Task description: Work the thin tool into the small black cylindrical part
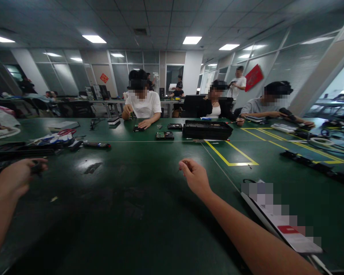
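My left hand (18,175) hovers at the left edge of the green table (149,198), fingers closed around a small dark object (36,166) I cannot identify. My right hand (193,176) reaches out over the middle of the table, fingers curled, with something tiny and reddish pinched at its fingertips (181,165). A dark smudge (93,167) lies on the tabletop between the two hands.
A black tray (206,130), circuit boards (164,135) and a red-and-black tool (97,145) lie farther back. Dark trays and red scissors (66,132) sit at far left. Papers (283,221) lie at my right. Three people work across the table. Yellow tape outlines a rectangle (232,152).
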### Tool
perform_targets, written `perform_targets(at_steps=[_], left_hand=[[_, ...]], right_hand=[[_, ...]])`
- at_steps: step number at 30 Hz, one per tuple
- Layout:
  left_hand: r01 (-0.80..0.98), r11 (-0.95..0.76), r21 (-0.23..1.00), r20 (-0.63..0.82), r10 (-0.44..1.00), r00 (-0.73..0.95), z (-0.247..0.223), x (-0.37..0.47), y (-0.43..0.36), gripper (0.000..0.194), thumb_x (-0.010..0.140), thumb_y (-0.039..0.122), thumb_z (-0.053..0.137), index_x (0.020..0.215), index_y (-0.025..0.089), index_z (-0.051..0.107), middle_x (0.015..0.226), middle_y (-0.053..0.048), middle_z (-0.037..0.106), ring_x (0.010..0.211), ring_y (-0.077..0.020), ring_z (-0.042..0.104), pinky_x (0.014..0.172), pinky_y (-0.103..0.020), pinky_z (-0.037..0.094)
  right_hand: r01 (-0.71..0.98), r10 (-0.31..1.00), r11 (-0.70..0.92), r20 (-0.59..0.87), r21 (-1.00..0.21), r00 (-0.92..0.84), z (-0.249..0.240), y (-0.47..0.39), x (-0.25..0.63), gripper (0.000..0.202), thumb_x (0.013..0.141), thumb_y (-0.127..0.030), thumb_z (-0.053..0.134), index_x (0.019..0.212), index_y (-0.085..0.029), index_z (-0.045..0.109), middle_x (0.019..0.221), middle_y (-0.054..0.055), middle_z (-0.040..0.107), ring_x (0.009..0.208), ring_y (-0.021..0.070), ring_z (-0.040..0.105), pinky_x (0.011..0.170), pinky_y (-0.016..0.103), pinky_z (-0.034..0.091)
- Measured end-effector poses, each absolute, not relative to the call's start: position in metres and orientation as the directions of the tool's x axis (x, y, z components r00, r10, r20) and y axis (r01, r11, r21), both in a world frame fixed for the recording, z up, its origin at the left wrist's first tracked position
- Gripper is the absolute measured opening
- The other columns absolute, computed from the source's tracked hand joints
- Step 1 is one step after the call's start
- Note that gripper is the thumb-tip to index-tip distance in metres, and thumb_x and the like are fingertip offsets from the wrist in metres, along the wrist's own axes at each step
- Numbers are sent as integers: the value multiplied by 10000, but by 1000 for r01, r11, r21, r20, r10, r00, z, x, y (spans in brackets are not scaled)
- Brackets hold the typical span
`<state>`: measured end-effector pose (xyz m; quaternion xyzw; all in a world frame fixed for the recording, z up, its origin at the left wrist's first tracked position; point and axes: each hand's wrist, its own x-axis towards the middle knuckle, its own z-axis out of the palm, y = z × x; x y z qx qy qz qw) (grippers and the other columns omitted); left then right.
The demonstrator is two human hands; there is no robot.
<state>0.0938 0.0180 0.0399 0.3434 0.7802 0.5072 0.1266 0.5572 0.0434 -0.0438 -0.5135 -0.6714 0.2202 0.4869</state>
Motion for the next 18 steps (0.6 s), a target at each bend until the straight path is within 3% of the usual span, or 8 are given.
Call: perform_targets(at_steps=[3, 8, 12, 15, 18], left_hand=[[195, 143, 970, 16, 767, -641, 32, 128, 43, 182, 752, 31, 371, 804, 94, 533, 652, 33, 530, 694, -103, 483, 644, -185, 356], [179, 24, 984, 47, 923, -383, 0, 233, 78, 207, 626, 129, 408, 751, 141, 572, 667, -19, 559, 710, -166, 534, 640, -252, 424], [377, -239, 895, 255, 967, 8, -34, 311, 73, 180, 731, 260, 423, 779, 168, 571, 803, -50, 589, 824, -208, 546, 765, -326, 442], [621, -253, 742, 250, 964, 93, -50, 341, 60, 269, 733, 251, 522, 992, 184, 546, 936, -64, 593, 893, -235, 549, 809, -366, 448], [731, -267, 628, 220, 962, 162, -61, 346, 50, 280, 813, 224, 523, 1092, 195, 510, 1025, -91, 595, 987, -265, 556, 928, -457, 432]], right_hand=[[475, 910, 374, 414, -796, -23, -47, 45, 558, 332, 905, -514, 525, 976, -231, 685, 740, 8, 674, 644, 184, 610, 609, 312, 452], [446, 905, 392, 424, -804, -33, -53, 48, 561, 293, 891, -414, 567, 1091, -219, 656, 919, 40, 711, 797, 202, 657, 711, 342, 498], [434, 902, 406, 428, -805, -51, -49, 44, 561, 284, 906, -361, 542, 1126, -215, 647, 984, 51, 718, 869, 204, 669, 774, 355, 503], [442, 907, 384, 420, -811, -18, -42, 40, 560, 274, 909, -429, 544, 1006, -204, 667, 861, 39, 713, 757, 196, 656, 695, 338, 491], [450, 906, 378, 424, -809, 0, -39, 37, 560, 281, 892, -468, 573, 883, -198, 649, 750, 23, 680, 656, 180, 616, 614, 315, 463]])
